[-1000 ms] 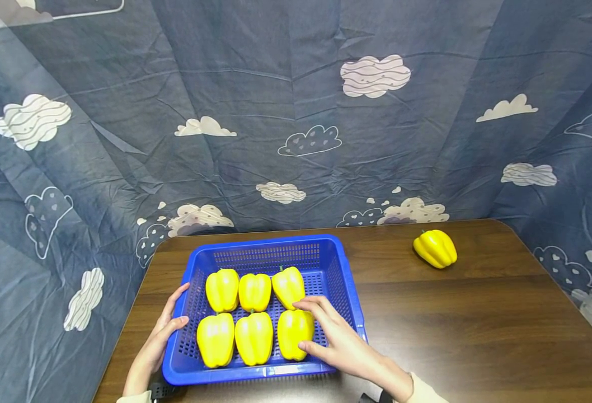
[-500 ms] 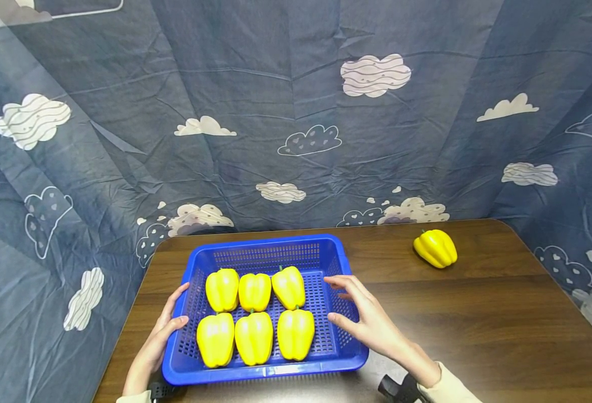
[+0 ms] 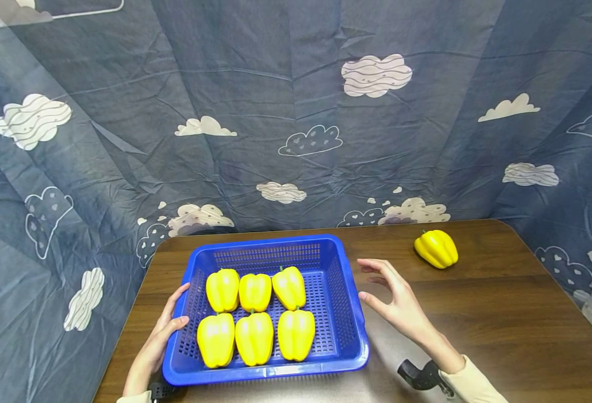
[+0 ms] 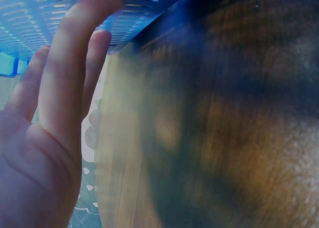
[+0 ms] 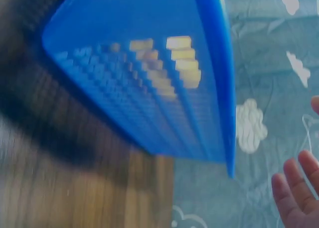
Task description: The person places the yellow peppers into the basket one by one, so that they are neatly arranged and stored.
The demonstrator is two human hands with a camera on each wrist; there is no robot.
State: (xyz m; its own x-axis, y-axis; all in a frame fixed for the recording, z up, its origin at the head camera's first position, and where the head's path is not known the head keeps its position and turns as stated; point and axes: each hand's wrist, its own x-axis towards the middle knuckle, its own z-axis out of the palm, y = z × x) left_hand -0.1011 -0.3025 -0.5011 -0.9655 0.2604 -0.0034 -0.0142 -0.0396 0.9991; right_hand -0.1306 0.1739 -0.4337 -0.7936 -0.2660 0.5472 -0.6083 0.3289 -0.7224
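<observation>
A blue plastic basket [image 3: 351,302] with slotted walls stands on the table's left part. Inside it lie several yellow bell peppers [image 3: 254,338] in two rows of three. My left hand [image 3: 157,336] holds the basket's left side, thumb at the rim and fingers against the outer wall. The left wrist view has its fingers [image 4: 65,83] touching the slotted wall. To the right of the basket, my right hand [image 3: 402,302] is in the air with nothing in it, thumb and fingers spread apart. Another yellow bell pepper [image 3: 436,249] lies on the table toward the back right.
The brown wooden table [image 3: 477,324] extends to the right of the basket. A dark blue curtain [image 3: 306,101] with white cloud prints hangs behind and at both sides. Black straps with devices [image 3: 419,375] are on both wrists.
My right hand has come away from the front right bell pepper in the basket and moved right, past the basket's rim. The left hand and the basket have stayed put.
</observation>
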